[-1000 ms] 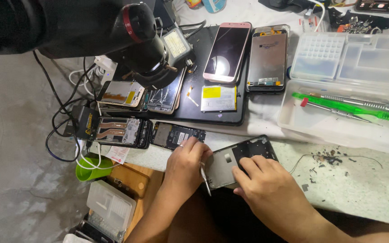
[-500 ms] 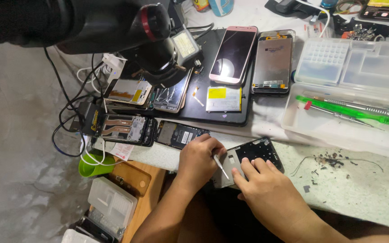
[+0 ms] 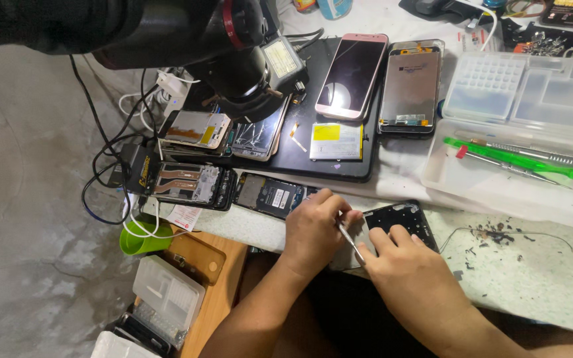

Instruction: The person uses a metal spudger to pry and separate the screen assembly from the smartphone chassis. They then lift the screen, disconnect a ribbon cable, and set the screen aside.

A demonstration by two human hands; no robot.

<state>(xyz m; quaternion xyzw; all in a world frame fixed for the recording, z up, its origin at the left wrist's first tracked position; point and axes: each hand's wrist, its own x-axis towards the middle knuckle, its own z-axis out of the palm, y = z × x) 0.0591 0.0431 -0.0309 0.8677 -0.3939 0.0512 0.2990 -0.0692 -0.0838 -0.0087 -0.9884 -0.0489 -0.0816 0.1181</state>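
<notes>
My left hand [image 3: 313, 232] pinches thin metal tweezers [image 3: 351, 242], which slant down to the right between my two hands. My right hand [image 3: 412, 275] rests on a black opened phone frame [image 3: 402, 215] at the near edge of the white worktop [image 3: 532, 272], its fingers pressing on the frame's near side. The left fingertips touch the frame's left end. Most of the frame is hidden under my hands.
Further back lie an opened phone body [image 3: 270, 194], another stripped phone [image 3: 190, 183], a pink phone [image 3: 351, 74], a screen panel [image 3: 411, 89], a battery [image 3: 336, 140] and a clear tray with green tools [image 3: 518, 159]. A black microscope [image 3: 233, 59] overhangs the left. A green cup [image 3: 140, 237] sits below.
The view has shifted, so the whole bench sits differently in frame. My left hand has lifted the tweezers from hanging below the frame up to its left end. My right hand stays on the frame.
</notes>
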